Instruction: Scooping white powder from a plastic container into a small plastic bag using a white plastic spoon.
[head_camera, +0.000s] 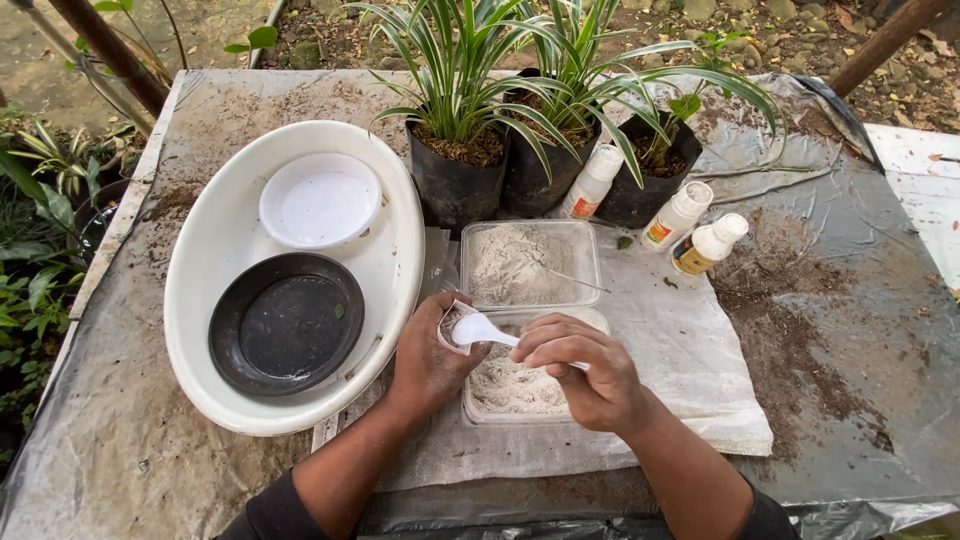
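My right hand (585, 368) pinches a white plastic spoon (480, 328), its bowl pointing left over a small pale cup or packet (449, 322) that my left hand (428, 358) holds by its edge. Both hands hover above the near clear plastic tray (512, 392) of whitish-grey powder. A second clear tray (528, 262) of the same powder lies just beyond, with a thin stick resting in it. Both trays sit on a white cloth (690, 370).
A large white oval basin (215, 250) at left holds a black dish (285, 322) and a white dish (320, 200). Three potted striped-leaf plants (470, 150) and three small white bottles (680, 215) stand behind the trays. Soil is smeared on the grey plastic sheet (850, 340).
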